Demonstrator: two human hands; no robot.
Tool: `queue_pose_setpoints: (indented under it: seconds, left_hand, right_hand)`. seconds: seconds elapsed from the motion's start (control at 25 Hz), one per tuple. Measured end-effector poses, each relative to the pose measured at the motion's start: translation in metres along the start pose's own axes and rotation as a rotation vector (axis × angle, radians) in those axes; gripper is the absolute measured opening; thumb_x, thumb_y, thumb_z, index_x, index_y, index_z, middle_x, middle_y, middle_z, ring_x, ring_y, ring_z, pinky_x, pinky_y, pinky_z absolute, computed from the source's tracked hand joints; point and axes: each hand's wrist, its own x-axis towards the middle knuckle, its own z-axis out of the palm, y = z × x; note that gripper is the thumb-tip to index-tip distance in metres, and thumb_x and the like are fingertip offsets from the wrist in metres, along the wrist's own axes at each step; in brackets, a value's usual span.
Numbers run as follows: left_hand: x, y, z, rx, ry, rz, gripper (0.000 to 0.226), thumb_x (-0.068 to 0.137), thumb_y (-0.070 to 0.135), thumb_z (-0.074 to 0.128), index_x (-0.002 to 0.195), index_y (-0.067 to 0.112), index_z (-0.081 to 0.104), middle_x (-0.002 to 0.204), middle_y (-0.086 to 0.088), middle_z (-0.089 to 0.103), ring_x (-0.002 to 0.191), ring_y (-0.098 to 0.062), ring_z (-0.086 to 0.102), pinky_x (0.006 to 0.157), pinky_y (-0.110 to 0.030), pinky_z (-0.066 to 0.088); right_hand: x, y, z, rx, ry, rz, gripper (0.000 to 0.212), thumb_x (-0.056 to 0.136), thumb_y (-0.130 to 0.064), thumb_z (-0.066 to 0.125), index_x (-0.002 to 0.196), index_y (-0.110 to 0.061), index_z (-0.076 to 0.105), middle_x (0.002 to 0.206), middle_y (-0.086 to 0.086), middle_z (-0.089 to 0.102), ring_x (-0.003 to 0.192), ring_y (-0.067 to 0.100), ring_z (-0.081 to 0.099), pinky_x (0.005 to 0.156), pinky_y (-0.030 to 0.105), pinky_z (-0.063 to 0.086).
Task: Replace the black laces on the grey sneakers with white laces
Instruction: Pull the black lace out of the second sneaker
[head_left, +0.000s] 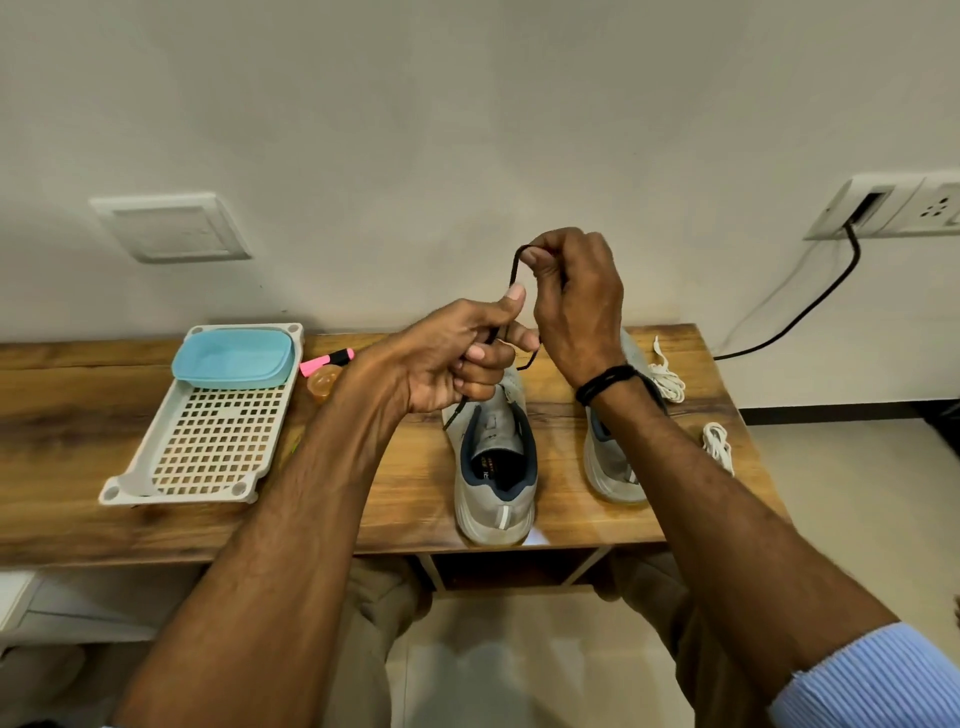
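Two grey sneakers stand on the wooden table, heels toward me: one (495, 478) in the middle with no lace showing in it, the other (610, 462) to its right, half hidden by my right forearm. Both hands are raised above the middle sneaker and share one black lace (514, 270). My left hand (457, 358) grips its lower part, an end hanging down by the shoe. My right hand (574, 301) pinches a loop of it higher up. Two bundles of white laces lie at the table's right end, one far (667, 376), one nearer (718, 444).
A white perforated tray (208, 447) holding a light blue box (234, 358) sits at the left. A pink highlighter (327, 360) and a small orange jar (323, 384) lie beside it. A black cable (810, 306) runs from a wall socket to the table's right edge.
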Motion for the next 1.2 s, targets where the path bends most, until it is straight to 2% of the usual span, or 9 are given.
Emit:
queue_pose_setpoints:
  seconds: [0.08, 0.2, 0.28, 0.44, 0.64, 0.88, 1.0, 1.08, 1.2]
  left_hand:
    - [-0.003, -0.001, 0.001, 0.018, -0.117, 0.095, 0.039, 0.105, 0.036, 0.045, 0.101, 0.004, 0.068, 0.051, 0.005, 0.030, 0.044, -0.007, 0.016, 0.045, -0.022, 0.019]
    - [-0.005, -0.003, 0.002, -0.139, -0.138, 0.336, 0.030, 0.103, 0.002, 0.041, 0.124, 0.002, 0.061, 0.072, -0.005, 0.056, 0.056, -0.009, 0.045, 0.055, -0.021, 0.037]
    - [-0.001, -0.001, 0.003, -0.276, -0.023, 0.465, 0.044, 0.094, -0.017, 0.034, 0.126, 0.001, 0.059, 0.099, -0.013, 0.069, 0.088, -0.019, 0.068, 0.079, -0.025, 0.055]
    - [0.011, -0.001, -0.006, -0.339, 0.325, 0.599, 0.079, 0.067, -0.035, 0.024, 0.126, 0.004, 0.060, 0.124, -0.013, 0.069, 0.123, -0.021, 0.062, 0.110, -0.034, 0.045]
    - [0.021, -0.011, -0.015, 0.158, 0.586, 0.511, 0.071, 0.079, -0.028, 0.035, 0.132, 0.012, 0.059, 0.123, -0.004, 0.069, 0.120, -0.010, 0.062, 0.104, -0.027, 0.049]
    - [0.009, -0.013, 0.005, 0.299, 0.119, 0.261, 0.053, 0.075, -0.031, 0.031, 0.097, 0.002, 0.067, 0.084, -0.012, 0.071, 0.084, -0.024, 0.072, 0.070, -0.026, 0.055]
    - [0.004, -0.007, 0.008, -0.099, 0.050, 0.365, 0.068, 0.064, -0.035, 0.024, 0.106, 0.000, 0.064, 0.092, -0.013, 0.072, 0.098, -0.029, 0.072, 0.077, -0.027, 0.058]
    - [0.012, -0.005, 0.004, -0.242, 0.202, 0.488, 0.075, 0.065, -0.035, 0.023, 0.119, 0.000, 0.062, 0.111, -0.016, 0.071, 0.114, -0.027, 0.067, 0.095, -0.030, 0.055]
    - [0.023, -0.012, -0.008, 0.274, 0.580, 0.506, 0.065, 0.077, -0.029, 0.033, 0.122, 0.008, 0.062, 0.114, -0.007, 0.070, 0.114, -0.013, 0.066, 0.100, -0.030, 0.052]
  right_hand:
    - [0.008, 0.002, -0.001, 0.001, 0.078, 0.099, 0.028, 0.099, -0.034, 0.056, 0.089, -0.010, 0.064, 0.082, 0.001, 0.059, 0.075, 0.012, 0.049, 0.063, 0.012, 0.032]
    - [0.007, 0.011, -0.006, -0.068, -0.219, 0.188, 0.032, 0.102, -0.038, 0.047, 0.085, -0.016, 0.063, 0.073, -0.009, 0.060, 0.068, 0.011, 0.054, 0.060, 0.025, 0.037]
    - [0.000, 0.014, -0.008, -0.162, -0.499, 0.131, 0.028, 0.102, -0.033, 0.046, 0.093, -0.017, 0.067, 0.081, -0.002, 0.067, 0.074, 0.017, 0.059, 0.063, 0.029, 0.042]
    - [-0.009, 0.011, -0.007, -0.231, -0.839, 0.014, 0.028, 0.099, -0.038, 0.051, 0.100, -0.019, 0.071, 0.091, 0.001, 0.073, 0.084, 0.019, 0.062, 0.074, 0.034, 0.050]
    - [0.002, -0.006, -0.026, -0.099, -0.944, 0.021, 0.017, 0.094, -0.035, 0.063, 0.094, -0.023, 0.075, 0.085, -0.015, 0.070, 0.079, -0.001, 0.059, 0.074, 0.023, 0.046]
    - [0.012, 0.000, -0.030, 0.063, -0.446, 0.164, 0.023, 0.094, -0.037, 0.063, 0.082, -0.017, 0.066, 0.073, -0.011, 0.062, 0.070, 0.007, 0.057, 0.064, 0.021, 0.044]
    - [0.009, 0.006, -0.030, -0.091, -0.701, 0.208, 0.022, 0.098, -0.027, 0.056, 0.078, -0.023, 0.065, 0.071, -0.017, 0.058, 0.071, 0.006, 0.057, 0.065, 0.022, 0.040]
    - [0.004, 0.003, -0.031, -0.067, -0.920, 0.207, 0.023, 0.097, -0.028, 0.058, 0.076, -0.028, 0.068, 0.066, -0.019, 0.061, 0.070, 0.000, 0.060, 0.065, 0.019, 0.041]
    - [0.006, -0.005, -0.035, 0.046, -0.999, 0.171, 0.019, 0.094, -0.033, 0.065, 0.084, -0.020, 0.075, 0.064, -0.020, 0.065, 0.063, -0.008, 0.059, 0.060, 0.011, 0.043]
